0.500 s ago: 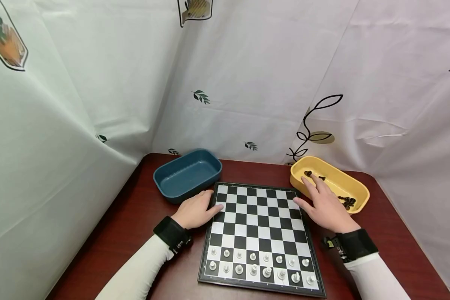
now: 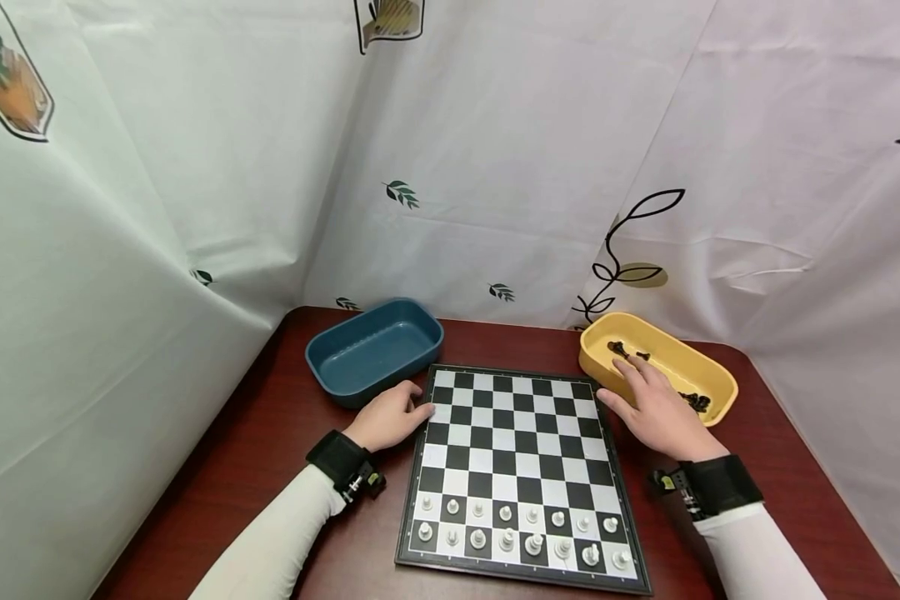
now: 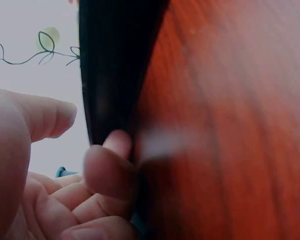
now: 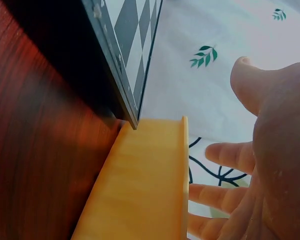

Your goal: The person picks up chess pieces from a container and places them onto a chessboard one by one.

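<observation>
Fingers of the right hand (image 2: 656,412) lay spread over the yellow tray (image 2: 708,375), holding nothing; its long axis ran from near right to far left. Left hand (image 2: 388,417) rested relaxed, fingers touching the chessboard (image 2: 521,467) edge.

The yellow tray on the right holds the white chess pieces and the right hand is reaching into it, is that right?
Not quite. The pieces in the yellow tray are the dark pieces, as the head view shows. The white pieces stand in two rows on the near edge of the chessboard. The rest holds: the tray is on the right and the right hand reaches over its rim.
</observation>
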`<state>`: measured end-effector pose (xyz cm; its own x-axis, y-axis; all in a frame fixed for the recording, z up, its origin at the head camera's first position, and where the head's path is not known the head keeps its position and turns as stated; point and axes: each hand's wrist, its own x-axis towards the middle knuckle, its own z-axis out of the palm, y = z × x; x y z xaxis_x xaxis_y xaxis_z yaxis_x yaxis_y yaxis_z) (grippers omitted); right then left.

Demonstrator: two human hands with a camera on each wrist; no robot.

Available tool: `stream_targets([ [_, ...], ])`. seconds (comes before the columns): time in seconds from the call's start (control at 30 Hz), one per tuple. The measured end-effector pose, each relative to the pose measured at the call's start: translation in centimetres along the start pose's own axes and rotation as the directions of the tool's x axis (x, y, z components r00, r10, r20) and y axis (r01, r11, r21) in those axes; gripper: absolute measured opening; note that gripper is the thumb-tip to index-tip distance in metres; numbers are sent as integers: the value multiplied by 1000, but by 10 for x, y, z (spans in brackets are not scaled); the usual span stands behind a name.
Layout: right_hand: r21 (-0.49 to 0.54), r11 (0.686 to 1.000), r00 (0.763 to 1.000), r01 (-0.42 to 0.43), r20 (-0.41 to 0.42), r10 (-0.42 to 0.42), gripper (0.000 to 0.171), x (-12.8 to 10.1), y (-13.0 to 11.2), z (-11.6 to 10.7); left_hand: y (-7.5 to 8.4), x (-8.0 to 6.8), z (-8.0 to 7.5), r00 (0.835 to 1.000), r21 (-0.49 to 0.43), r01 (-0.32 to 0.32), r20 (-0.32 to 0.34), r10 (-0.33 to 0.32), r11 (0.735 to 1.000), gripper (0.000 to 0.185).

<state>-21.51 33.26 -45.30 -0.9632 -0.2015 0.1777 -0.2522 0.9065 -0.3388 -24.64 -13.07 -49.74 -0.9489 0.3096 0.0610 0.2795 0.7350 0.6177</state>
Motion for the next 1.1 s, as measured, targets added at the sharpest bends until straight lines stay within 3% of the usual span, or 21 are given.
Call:
stream_targets([
  [0.1, -5, 1000, 1000, -11, -6, 11, 78, 0, 1, -2, -1, 2, -1, 1000, -51, -17, -2, 17, 999, 45],
  [0.23, -11, 1000, 1000, -29, -3, 29, 76, 1, 3, -3, -2, 3, -1, 999, -119, 1, 42, 4, 993, 43],
  [0.6, -25, 998, 999, -50, 17, 50, 70, 7, 9, -7, -18, 7, 1, 994, -252, -35, 95, 60, 967, 61],
  [0.97, -56, 995, 996, -85, 24, 86, 71, 17, 26, -10, -11, 3, 0, 993, -254, 55, 110, -28, 966, 52],
  [1.1, -60, 994, 994, -91, 50, 94, 67, 22, 34, -14, -12, 5, 0, 994, -267, 37, 108, -8, 963, 55],
])
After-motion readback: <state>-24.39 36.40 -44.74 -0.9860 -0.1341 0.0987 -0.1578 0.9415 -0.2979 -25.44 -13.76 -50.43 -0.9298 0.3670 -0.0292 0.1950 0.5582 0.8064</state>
